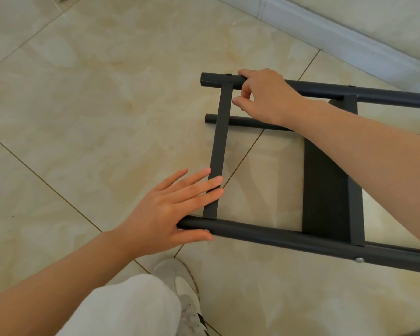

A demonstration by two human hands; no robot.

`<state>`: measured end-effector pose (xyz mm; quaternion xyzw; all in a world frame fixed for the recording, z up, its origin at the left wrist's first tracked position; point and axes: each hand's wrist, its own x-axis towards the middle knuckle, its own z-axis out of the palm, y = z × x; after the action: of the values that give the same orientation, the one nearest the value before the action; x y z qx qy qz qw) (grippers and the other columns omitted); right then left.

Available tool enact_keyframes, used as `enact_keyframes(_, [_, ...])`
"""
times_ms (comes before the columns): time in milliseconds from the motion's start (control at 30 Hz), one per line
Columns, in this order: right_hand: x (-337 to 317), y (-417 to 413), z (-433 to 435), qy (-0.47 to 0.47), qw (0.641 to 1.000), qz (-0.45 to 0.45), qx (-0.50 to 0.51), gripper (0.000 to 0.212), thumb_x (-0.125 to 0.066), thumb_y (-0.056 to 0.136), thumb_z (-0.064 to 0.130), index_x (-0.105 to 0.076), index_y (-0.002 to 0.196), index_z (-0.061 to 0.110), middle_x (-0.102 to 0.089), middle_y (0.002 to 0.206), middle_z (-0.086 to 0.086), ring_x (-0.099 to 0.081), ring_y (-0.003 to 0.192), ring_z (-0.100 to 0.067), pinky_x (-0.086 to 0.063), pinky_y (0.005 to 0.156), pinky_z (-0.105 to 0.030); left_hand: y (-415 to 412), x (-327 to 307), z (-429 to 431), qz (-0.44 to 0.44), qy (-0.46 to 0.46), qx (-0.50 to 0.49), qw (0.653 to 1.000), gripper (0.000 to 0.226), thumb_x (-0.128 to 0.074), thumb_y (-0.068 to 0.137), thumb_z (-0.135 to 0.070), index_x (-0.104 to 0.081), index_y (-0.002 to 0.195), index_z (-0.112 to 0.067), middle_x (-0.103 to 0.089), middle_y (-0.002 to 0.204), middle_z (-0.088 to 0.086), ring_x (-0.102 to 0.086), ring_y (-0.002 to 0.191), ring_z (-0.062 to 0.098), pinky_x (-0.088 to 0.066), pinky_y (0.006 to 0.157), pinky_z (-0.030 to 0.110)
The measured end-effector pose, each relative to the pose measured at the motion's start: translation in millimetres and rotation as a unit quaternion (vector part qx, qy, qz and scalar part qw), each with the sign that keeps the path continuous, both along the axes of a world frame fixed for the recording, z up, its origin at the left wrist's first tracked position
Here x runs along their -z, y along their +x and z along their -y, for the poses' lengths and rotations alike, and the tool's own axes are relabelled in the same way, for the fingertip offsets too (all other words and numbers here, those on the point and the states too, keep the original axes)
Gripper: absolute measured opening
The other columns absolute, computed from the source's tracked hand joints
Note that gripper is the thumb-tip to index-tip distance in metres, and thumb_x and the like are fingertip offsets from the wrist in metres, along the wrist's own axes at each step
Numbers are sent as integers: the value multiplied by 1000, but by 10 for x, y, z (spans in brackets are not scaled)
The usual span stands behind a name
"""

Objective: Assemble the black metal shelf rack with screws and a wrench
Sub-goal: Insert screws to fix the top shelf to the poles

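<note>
Pale marbled floor tiles (83,93) run to a white baseboard (325,32) at the upper right. On the tiles lies the black rack (325,190), tipped on its side, its tubes running left to right. The right hand (267,95) grips the top tube (216,80) near its left end, fingers curled over it and thumb below. The left hand (165,209) lies flat with straight, slightly spread fingers across the lower part of the flat crossbar (220,137), its thumb against the bottom tube (277,236). A third tube (240,121) shows lower down, behind the crossbar. A silver screw (359,260) sits in the bottom tube, by the shelf panel. A shoe (180,282) and a white trouser leg (131,309) are at the bottom edge.
</note>
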<state>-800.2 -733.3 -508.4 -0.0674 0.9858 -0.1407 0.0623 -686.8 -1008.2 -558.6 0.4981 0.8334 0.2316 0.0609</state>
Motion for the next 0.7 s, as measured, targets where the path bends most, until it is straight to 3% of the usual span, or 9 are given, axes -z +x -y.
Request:
enact_keyframes(100, [-12,145,-16,-48,995,-59,58,35,-49,101,31,-65,87,4,-65,124,-13,-61,109,-27,-41,98,-33,12,30,7,-13,8,-2,1000,65,-55,97,-57,-44,149,-20,-36,160,-3,-26,151,21,-24,122,45])
enact_keyframes(200, [-12,520,19,-127,985,-96,70,29,-52,100,32,-63,82,11,-70,106,-4,-61,102,-16,-36,92,-22,9,49,13,-22,14,-4,1000,63,-55,97,-57,-45,148,-20,-37,160,-3,-27,151,22,-27,121,45])
enact_keyframes(333, [88,1078,86,-248,961,19,124,22,-56,97,36,-65,87,18,-65,77,5,-60,75,-6,-45,74,-14,14,54,10,-23,19,-3,1000,63,-56,97,-56,-46,148,-20,-37,159,-2,-27,151,23,-28,120,46])
enact_keyframes(433, [212,1347,137,-316,926,111,176,17,-62,93,35,-69,87,20,-67,70,1,-63,68,-8,-50,68,-14,20,59,3,-17,24,-4,1000,62,-55,98,-55,-46,147,-18,-38,159,-1,-28,151,24,-29,120,45])
enact_keyframes(567, [328,1474,222,-415,852,248,199,8,-69,89,25,-70,85,18,-74,71,3,-71,70,-10,-59,69,-22,37,71,-1,-13,23,-10,1000,60,-53,99,-55,-47,146,-18,-38,158,1,-28,150,25,-28,120,43])
enact_keyframes(700, [398,1465,302,-440,815,334,177,5,-67,92,20,-67,92,15,-77,80,3,-74,77,-15,-60,75,-24,34,65,-6,-12,34,-9,999,58,-54,98,-54,-50,143,-17,-41,156,3,-31,149,25,-30,119,43])
